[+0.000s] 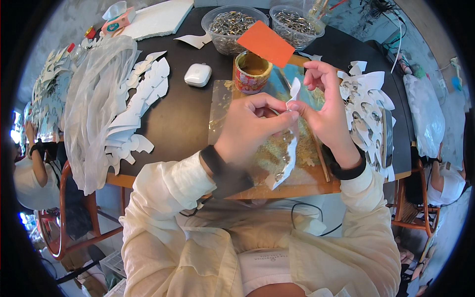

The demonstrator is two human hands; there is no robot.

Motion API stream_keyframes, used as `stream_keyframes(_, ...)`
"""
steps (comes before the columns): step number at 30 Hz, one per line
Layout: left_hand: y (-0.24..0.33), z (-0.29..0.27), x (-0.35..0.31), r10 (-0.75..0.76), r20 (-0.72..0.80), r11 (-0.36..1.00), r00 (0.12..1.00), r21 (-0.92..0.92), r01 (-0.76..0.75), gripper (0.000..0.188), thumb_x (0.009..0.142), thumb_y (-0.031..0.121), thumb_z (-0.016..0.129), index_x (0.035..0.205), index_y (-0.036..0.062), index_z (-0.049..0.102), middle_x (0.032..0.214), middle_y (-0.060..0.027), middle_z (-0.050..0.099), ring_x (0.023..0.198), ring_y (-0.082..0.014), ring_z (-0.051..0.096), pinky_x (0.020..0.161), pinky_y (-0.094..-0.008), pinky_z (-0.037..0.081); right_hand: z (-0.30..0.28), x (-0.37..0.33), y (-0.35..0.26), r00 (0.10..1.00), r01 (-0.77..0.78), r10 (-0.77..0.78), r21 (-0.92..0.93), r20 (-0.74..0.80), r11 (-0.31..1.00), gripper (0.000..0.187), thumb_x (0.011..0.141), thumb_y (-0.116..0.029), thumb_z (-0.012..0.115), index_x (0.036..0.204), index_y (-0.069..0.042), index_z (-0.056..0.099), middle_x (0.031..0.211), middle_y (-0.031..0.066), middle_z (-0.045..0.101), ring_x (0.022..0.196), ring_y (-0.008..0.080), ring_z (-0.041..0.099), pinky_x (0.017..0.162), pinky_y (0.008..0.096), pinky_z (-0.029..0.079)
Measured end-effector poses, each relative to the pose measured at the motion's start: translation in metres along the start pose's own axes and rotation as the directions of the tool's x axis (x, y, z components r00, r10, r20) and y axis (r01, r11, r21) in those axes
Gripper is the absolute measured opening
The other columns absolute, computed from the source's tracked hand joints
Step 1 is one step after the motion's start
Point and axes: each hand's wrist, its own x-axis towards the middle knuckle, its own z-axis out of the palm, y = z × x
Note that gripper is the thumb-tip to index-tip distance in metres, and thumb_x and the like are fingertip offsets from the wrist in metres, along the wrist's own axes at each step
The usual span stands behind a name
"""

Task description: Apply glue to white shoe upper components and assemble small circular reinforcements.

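Note:
A narrow white strip of sheet material (291,156) with a wavy edge hangs between my hands above the work board. My left hand (247,121) pinches its upper part between thumb and fingers. On the other side, my right hand (330,111) holds the same spot by the thumb, its other fingers curled upward and apart. Small shiny bits show along the strip's lower half; a small fitting at the pinch is hidden by my fingertips. Just beyond my left hand stands an open tin (253,74) of yellowish-brown paste, an orange card (266,43) above its rim.
Two clear tubs of metal rings (232,24) (295,24) stand at the back. White cut pieces lie in piles at left (138,101) and right (371,106). A white case (198,74) sits left of the stained board (222,106). A wooden stick (320,158) lies by my right wrist.

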Motion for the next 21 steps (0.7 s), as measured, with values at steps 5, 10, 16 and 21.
stream_keyframes(5,0.002,-0.004,0.004,-0.007,-0.023,1.000,1.000,-0.025,0.007,0.020,0.083,0.017,0.071,0.086,-0.0008,0.063,0.075,-0.0024,0.062,0.067,-0.0071,0.056,0.061,-0.0213,0.046,-0.002,-0.001,0.001,0.987,-0.143,0.158,0.303,-0.026,0.942,0.042,0.085,-0.018,0.066,0.118,-0.006,0.044,0.097,0.0039,0.048,0.090,0.0117,0.046,0.083,0.0261,0.039)
stream_keyframes(10,0.003,-0.003,0.006,-0.058,-0.107,0.992,0.993,-0.118,0.045,0.020,0.085,0.019,0.069,0.086,0.0005,0.061,0.082,-0.0034,0.062,0.071,-0.0081,0.056,0.061,-0.0227,0.047,-0.012,-0.007,0.012,0.854,-0.509,0.434,0.629,0.287,0.588,0.040,0.090,-0.031,0.062,0.119,-0.006,0.049,0.095,0.0024,0.058,0.083,0.0098,0.057,0.073,0.0249,0.045)
stream_keyframes(16,-0.003,-0.005,0.003,0.013,-0.049,0.998,0.999,-0.058,-0.015,0.019,0.087,0.020,0.066,0.086,0.0035,0.058,0.085,-0.0026,0.061,0.072,-0.0081,0.054,0.061,-0.0230,0.045,-0.008,-0.007,-0.019,0.855,-0.508,0.355,0.466,0.379,0.724,0.033,0.080,-0.024,0.075,0.104,-0.004,0.065,0.089,0.0016,0.066,0.079,0.0080,0.059,0.069,0.0238,0.046)
stream_keyframes(21,-0.004,-0.003,0.000,0.051,-0.008,0.988,0.999,-0.149,-0.052,0.019,0.088,0.022,0.064,0.088,0.0052,0.056,0.086,-0.0015,0.060,0.074,-0.0067,0.052,0.059,-0.0222,0.042,-0.008,-0.011,-0.020,0.888,-0.456,0.283,0.620,0.362,0.639,0.030,0.081,-0.017,0.073,0.106,-0.004,0.064,0.091,0.0012,0.066,0.082,0.0071,0.059,0.071,0.0233,0.047)
